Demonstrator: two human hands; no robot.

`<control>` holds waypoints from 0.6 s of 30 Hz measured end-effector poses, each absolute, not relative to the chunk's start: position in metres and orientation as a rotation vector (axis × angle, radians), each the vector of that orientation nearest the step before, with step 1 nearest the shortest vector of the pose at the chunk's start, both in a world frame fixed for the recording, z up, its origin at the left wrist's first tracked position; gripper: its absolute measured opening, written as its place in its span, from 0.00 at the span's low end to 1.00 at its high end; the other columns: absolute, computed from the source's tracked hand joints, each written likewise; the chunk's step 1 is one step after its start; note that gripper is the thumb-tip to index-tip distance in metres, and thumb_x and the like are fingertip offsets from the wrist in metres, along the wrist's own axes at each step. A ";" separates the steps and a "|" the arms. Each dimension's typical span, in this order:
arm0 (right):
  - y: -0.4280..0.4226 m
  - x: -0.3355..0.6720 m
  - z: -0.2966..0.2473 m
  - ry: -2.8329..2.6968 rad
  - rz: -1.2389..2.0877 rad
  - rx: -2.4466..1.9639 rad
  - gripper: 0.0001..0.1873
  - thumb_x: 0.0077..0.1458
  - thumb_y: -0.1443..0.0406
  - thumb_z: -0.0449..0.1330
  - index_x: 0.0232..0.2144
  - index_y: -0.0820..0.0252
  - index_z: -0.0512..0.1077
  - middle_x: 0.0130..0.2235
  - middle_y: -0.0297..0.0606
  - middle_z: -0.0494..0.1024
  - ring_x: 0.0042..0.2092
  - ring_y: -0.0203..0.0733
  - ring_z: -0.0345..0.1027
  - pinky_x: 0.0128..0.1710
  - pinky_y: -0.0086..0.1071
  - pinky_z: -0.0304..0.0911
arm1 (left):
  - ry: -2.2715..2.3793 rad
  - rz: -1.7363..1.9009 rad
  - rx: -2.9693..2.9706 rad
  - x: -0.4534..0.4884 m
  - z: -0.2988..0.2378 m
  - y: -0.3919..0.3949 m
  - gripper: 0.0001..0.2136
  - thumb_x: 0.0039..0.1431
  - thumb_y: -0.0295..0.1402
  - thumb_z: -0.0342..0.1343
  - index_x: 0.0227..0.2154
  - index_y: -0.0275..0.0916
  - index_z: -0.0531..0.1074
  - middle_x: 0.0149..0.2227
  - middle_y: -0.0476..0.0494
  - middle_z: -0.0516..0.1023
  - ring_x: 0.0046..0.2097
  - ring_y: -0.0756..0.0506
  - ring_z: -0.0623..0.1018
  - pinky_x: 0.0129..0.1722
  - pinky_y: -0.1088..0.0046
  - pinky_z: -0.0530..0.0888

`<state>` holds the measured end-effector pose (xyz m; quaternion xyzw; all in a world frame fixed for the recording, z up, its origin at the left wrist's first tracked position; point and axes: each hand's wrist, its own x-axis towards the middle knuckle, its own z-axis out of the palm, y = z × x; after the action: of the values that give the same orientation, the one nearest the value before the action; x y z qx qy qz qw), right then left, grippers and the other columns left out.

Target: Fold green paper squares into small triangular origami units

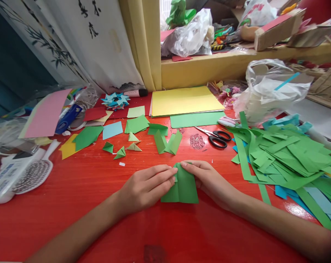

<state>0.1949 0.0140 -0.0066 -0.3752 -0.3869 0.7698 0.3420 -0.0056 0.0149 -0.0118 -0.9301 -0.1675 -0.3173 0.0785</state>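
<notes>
A small green paper sheet [186, 188] with a crease down its middle is held between my two hands, just above the red table. My left hand [147, 186] has its fingers pressed on the sheet's upper left part, where a corner seems folded. My right hand [209, 179] pinches the top right edge, thumb on the front and the other fingers partly hidden behind. Beyond my hands lie two folded green pieces [168, 142] and another creased green piece [158, 129]. Several small folded triangles [119, 152] rest to the left of these.
Black-handled scissors [218, 138] lie ahead to the right, beside a large heap of green paper strips [288, 153]. A yellow paper stack [185, 101] is at the back. A hairbrush [35, 173] and a white box [9, 182] sit at left. A plastic bag [272, 91] stands back right.
</notes>
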 end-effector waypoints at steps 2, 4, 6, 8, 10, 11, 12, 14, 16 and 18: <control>0.013 0.195 -0.005 -0.996 2.012 -0.974 0.15 0.55 0.57 0.56 0.27 0.64 0.68 0.27 0.34 0.66 0.29 0.33 0.60 0.32 0.30 0.58 | -0.518 -0.969 -2.815 -0.005 -0.011 0.015 0.12 0.50 0.19 0.57 0.39 0.29 0.69 0.44 0.38 0.75 0.47 0.44 0.73 0.45 0.68 0.76; 0.013 0.195 -0.004 -0.990 2.013 -0.974 0.15 0.55 0.57 0.56 0.27 0.64 0.68 0.28 0.34 0.67 0.30 0.34 0.61 0.32 0.30 0.59 | -0.546 -0.981 -2.837 -0.004 -0.010 0.015 0.11 0.51 0.19 0.56 0.39 0.30 0.69 0.44 0.38 0.75 0.47 0.44 0.72 0.43 0.68 0.77; 0.013 0.195 -0.003 -0.989 2.008 -0.977 0.15 0.55 0.57 0.56 0.26 0.64 0.68 0.27 0.34 0.67 0.29 0.34 0.62 0.32 0.30 0.59 | -0.566 -0.987 -2.853 -0.003 -0.009 0.015 0.12 0.50 0.19 0.56 0.39 0.31 0.69 0.44 0.39 0.75 0.47 0.44 0.72 0.43 0.68 0.77; 0.012 0.195 -0.003 -0.987 2.008 -0.980 0.15 0.55 0.57 0.56 0.26 0.63 0.68 0.27 0.34 0.68 0.29 0.34 0.62 0.32 0.30 0.59 | -0.576 -0.990 -2.865 -0.003 -0.008 0.015 0.12 0.50 0.19 0.56 0.39 0.31 0.69 0.44 0.39 0.75 0.47 0.44 0.72 0.42 0.67 0.77; 0.012 0.195 -0.002 -0.981 2.011 -0.980 0.14 0.54 0.57 0.57 0.26 0.63 0.69 0.27 0.34 0.69 0.29 0.34 0.63 0.32 0.29 0.60 | -0.586 -0.987 -2.879 -0.003 -0.008 0.015 0.12 0.51 0.19 0.56 0.39 0.31 0.69 0.44 0.38 0.75 0.47 0.44 0.72 0.42 0.67 0.76; 0.013 0.195 -0.002 -0.982 2.017 -0.976 0.14 0.54 0.57 0.57 0.26 0.63 0.69 0.27 0.34 0.69 0.29 0.34 0.63 0.32 0.29 0.60 | -0.594 -0.984 -2.886 -0.003 -0.007 0.015 0.12 0.51 0.19 0.56 0.39 0.32 0.69 0.44 0.38 0.75 0.47 0.43 0.72 0.42 0.67 0.76; 0.013 0.196 -0.001 -0.988 2.023 -0.969 0.13 0.54 0.58 0.57 0.26 0.63 0.70 0.27 0.34 0.70 0.29 0.34 0.64 0.32 0.29 0.60 | -0.599 -0.983 -2.889 -0.003 -0.007 0.015 0.11 0.51 0.19 0.56 0.39 0.32 0.69 0.44 0.38 0.75 0.46 0.43 0.72 0.42 0.67 0.76; 0.014 0.196 0.000 -1.016 2.031 -0.948 0.11 0.53 0.59 0.58 0.27 0.64 0.70 0.27 0.35 0.72 0.30 0.34 0.66 0.32 0.28 0.61 | -0.607 -0.992 -2.888 -0.002 -0.005 0.015 0.11 0.50 0.19 0.56 0.38 0.31 0.69 0.43 0.38 0.75 0.45 0.43 0.72 0.41 0.67 0.76; 0.015 0.196 0.000 -1.047 2.033 -0.935 0.09 0.51 0.62 0.59 0.28 0.64 0.70 0.27 0.35 0.73 0.30 0.35 0.67 0.32 0.29 0.61 | -0.616 -1.002 -2.883 -0.001 -0.003 0.015 0.09 0.50 0.19 0.56 0.36 0.31 0.69 0.42 0.37 0.75 0.45 0.43 0.72 0.40 0.67 0.76; 0.015 0.196 -0.001 -1.066 2.033 -0.932 0.07 0.50 0.64 0.60 0.28 0.64 0.70 0.27 0.36 0.74 0.30 0.36 0.68 0.33 0.30 0.62 | -0.626 -1.003 -2.888 0.000 -0.002 0.015 0.08 0.51 0.20 0.56 0.35 0.31 0.69 0.41 0.37 0.75 0.44 0.43 0.72 0.40 0.67 0.76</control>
<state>0.1960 0.0150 -0.0006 -0.3556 -0.4068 0.7758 0.3258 0.0005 0.0149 -0.0016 -0.9254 -0.2007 -0.3212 0.0105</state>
